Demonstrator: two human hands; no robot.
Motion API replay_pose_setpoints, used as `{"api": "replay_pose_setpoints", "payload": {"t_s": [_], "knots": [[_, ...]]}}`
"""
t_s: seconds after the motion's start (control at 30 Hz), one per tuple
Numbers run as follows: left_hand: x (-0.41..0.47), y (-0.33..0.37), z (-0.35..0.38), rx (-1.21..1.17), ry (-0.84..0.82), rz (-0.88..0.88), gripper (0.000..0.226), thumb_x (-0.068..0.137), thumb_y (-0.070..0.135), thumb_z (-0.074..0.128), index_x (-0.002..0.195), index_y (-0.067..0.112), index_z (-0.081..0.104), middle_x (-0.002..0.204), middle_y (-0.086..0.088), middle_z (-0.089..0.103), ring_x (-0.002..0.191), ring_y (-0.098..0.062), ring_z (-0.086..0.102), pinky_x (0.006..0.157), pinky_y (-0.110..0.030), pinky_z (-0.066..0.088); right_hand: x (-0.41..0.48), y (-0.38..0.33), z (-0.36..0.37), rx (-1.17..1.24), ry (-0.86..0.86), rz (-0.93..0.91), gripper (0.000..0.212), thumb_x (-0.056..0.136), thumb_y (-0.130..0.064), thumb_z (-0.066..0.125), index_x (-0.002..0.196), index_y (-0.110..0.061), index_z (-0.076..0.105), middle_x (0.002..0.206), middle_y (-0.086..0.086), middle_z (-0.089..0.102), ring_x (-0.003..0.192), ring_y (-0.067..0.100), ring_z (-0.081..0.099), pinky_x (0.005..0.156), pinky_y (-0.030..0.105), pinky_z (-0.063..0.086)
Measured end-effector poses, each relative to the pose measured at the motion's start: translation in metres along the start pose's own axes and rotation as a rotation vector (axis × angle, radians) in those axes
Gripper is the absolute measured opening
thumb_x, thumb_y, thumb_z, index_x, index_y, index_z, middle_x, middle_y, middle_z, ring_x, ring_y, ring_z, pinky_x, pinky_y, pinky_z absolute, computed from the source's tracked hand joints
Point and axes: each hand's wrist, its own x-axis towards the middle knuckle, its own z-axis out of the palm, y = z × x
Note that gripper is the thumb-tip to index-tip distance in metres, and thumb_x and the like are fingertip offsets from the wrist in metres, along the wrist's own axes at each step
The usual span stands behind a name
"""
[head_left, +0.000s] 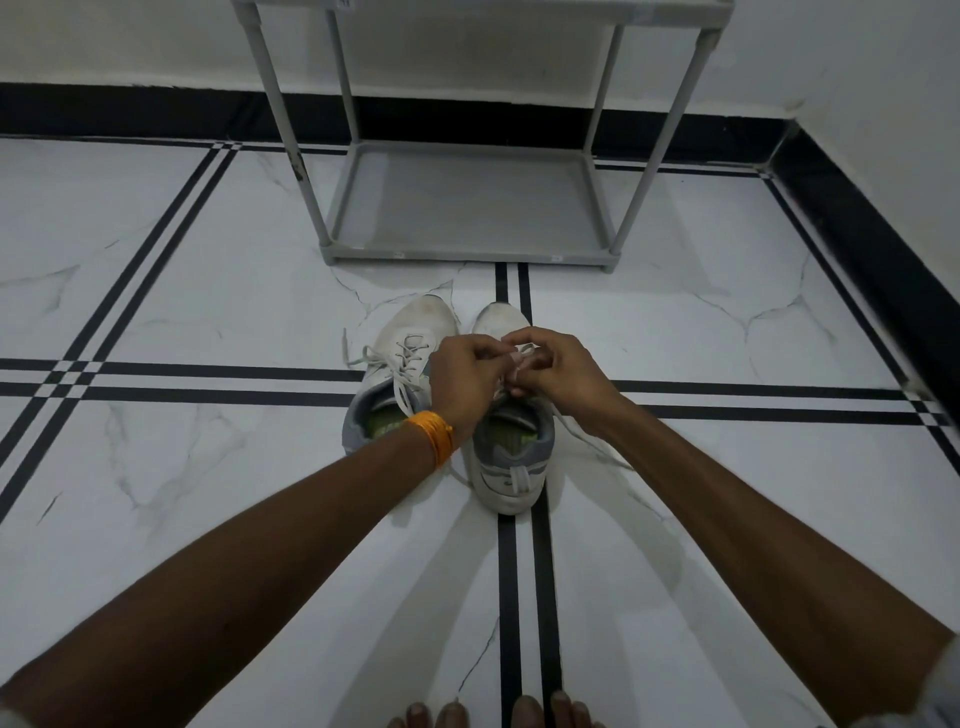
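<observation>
White lace (523, 354) pinched, left hand (464, 375), right hand (560, 375), green insole (511, 435) in shoe (511, 486)

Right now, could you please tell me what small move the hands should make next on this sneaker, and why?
Probably draw the hands apart to take up the slack. The left hand and the right hand both pinch the white lace above the nearer sneaker, and one lace end trails loose on the floor beside it.

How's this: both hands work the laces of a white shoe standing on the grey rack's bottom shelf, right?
No: head view shows the left hand and right hand working the laces of a white shoe standing on the floor before the grey rack.
</observation>
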Motion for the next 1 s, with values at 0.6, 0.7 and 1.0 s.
{"api": "replay_pose_setpoints", "payload": {"t_s": [0.6,0.7,1.0], "knots": [[0.013,-0.009,-0.007,-0.193,-0.184,-0.097,0.017,0.085,0.013,0.073,0.085,0.005,0.058,0.076,-0.005,0.065,0.067,-0.017,0.067,0.053,-0.023,0.055,-0.013,-0.002,0.012,-0.048,0.144,-0.060,0.021,0.089,-0.004,0.065,0.107,-0.014,0.061,0.081,0.011,0.073,0.073,0.019,0.073,0.071,0.025,0.061],[0.013,-0.015,-0.005,-0.004,-0.145,0.071,0.019,0.086,0.021,0.072,0.079,0.011,0.058,0.075,-0.003,0.065,0.071,-0.021,0.069,0.058,-0.032,0.060,-0.012,0.000,0.019,-0.210,0.252,-0.065,0.014,0.091,-0.010,0.064,0.104,-0.013,0.062,0.087,0.005,0.074,0.070,0.012,0.070,0.064,0.010,0.053],[0.019,-0.017,-0.025,0.206,-0.310,0.267,0.012,0.087,0.016,0.070,0.085,0.006,0.065,0.076,-0.007,0.074,0.066,-0.014,0.072,0.070,-0.040,0.061,-0.007,0.003,0.030,-0.574,0.283,-0.098,0.019,0.099,-0.013,0.050,0.107,-0.005,0.065,0.091,0.000,0.048,0.082,0.018,0.055,0.056,0.009,0.036]]}}
